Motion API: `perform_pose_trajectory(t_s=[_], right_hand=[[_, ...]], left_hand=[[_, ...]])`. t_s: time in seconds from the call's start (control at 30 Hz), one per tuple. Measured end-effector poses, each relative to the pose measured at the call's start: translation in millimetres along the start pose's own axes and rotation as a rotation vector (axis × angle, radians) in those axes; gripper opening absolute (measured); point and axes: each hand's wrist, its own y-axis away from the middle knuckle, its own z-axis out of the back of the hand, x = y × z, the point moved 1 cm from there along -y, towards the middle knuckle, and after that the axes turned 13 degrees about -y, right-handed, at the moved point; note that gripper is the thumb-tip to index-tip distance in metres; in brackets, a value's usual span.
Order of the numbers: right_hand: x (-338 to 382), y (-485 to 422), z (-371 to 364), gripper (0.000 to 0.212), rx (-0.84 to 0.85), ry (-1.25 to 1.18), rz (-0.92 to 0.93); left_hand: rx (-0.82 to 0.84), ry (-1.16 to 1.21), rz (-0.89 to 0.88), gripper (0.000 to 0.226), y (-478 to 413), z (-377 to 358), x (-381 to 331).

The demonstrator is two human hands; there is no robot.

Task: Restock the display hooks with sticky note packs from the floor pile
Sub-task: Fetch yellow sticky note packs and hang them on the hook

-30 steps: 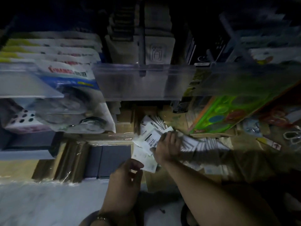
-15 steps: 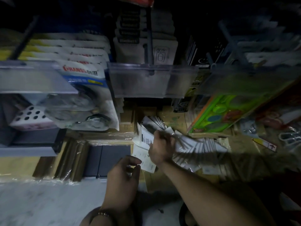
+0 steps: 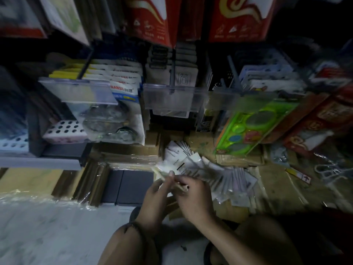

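Far left of the frame: a pale shelf edge [image 3: 38,162], with a white block full of round holes [image 3: 64,131] resting above it. Below, pale floor [image 3: 47,232] under crinkled plastic wrap.

Left of centre, upper half: a clear label holder [image 3: 76,90] across a hook of yellow and white carded packs [image 3: 112,72]; beneath it, a blister pack with round clear shapes [image 3: 122,121].

Centre top: red hanging packets [image 3: 152,18]; under them a hook [image 3: 172,73] loaded with pale carded packs and fronted by another clear label holder [image 3: 172,98].

Centre, lower half: left hand [image 3: 155,199], a dark bracelet [image 3: 133,225] at the wrist, fingertips pinched on the edge of a sticky note pack [image 3: 162,174]; blurred, so no telling whether more than one pack is pinched. Touching it, right hand [image 3: 194,199], fingers curled closed around the same small bundle.

Just past both hands, toward the right: the pile of sticky note packs [image 3: 225,178], fanned out on brown cardboard [image 3: 277,188] on the floor, barcoded backs up.

Right: a green plastic stencil set [image 3: 252,127] leaning against the shelving, red and gold boxes [image 3: 315,123] beside it.
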Motion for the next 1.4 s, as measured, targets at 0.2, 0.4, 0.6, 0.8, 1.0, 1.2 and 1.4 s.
perform_pose_trajectory(t_s=[0.2,0.4,0.6,0.8,1.0,1.2,1.4], right_hand=[[10,33,11,0.046,0.071,0.061,0.155],[54,40,61,0.032,0.272,0.103,0.07],[117,47,111,0.059,0.272,-0.152,0.135],[196,65,155,0.058,0.102,-0.173,0.303],[282,76,202,0.05,0.042,-0.309,0.434],[358,75,253,0.037,-0.017,-0.489,0.538],[421,48,287,0.048,-0.032,-0.497,0.652]], left_hand=[[-0.157,0.17,-0.039,0.031,22,-5,3],[-0.112,0.152,-0.121,0.034,75,-9,-11],[-0.061,0.115,-0.34,0.044,154,-14,-48],[-0.013,0.064,-0.513,0.043,207,-7,-112],[-0.129,-0.12,-0.798,0.051,255,-31,-195],[-0.066,-0.179,-0.99,0.055,309,-58,-281],[-0.057,-0.27,-1.15,0.06,342,-78,-357]])
